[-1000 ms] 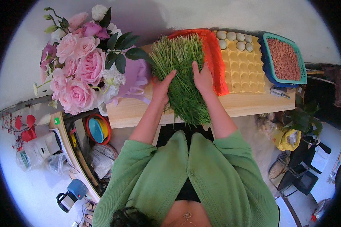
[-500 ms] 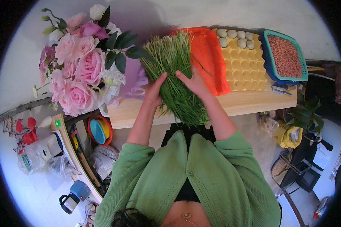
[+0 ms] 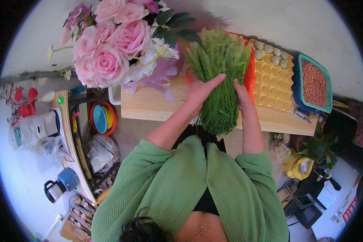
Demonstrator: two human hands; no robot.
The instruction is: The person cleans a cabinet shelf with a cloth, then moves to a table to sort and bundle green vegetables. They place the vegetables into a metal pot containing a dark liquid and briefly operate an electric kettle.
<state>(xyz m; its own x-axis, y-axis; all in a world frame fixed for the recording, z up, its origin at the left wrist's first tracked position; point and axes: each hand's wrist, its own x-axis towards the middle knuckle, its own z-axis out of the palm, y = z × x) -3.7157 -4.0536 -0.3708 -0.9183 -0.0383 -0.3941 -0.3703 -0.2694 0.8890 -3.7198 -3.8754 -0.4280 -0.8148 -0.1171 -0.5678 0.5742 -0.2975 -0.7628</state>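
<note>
A thick bunch of long, thin green chives (image 3: 220, 60) is upheld over the near edge of the wooden table, its paler ends pointing away from me. My left hand (image 3: 201, 89) wraps the left side, with the thumb lying across the stalks. On the opposite side my right hand (image 3: 244, 97) presses in, its thumb up along the bunch. Both hands are closed on the chives, and most fingertips are hidden behind the leaves. Just behind the bunch lies a red-orange bag (image 3: 251, 76), largely covered by it.
Right of the bag are a yellow egg tray (image 3: 272, 86) with several pale eggs and a teal basket (image 3: 328, 86) of pinkish-brown beans or nuts. A small metal tool (image 3: 302, 115) lies near the wooden table's (image 3: 149, 105) right end. Pink flowers (image 3: 109, 60) rise at left.
The chives have been squeezed into a narrower, more upright bunch, and both hands have shifted around its sides. My view has turned, so the tabletop things appear further right.
</note>
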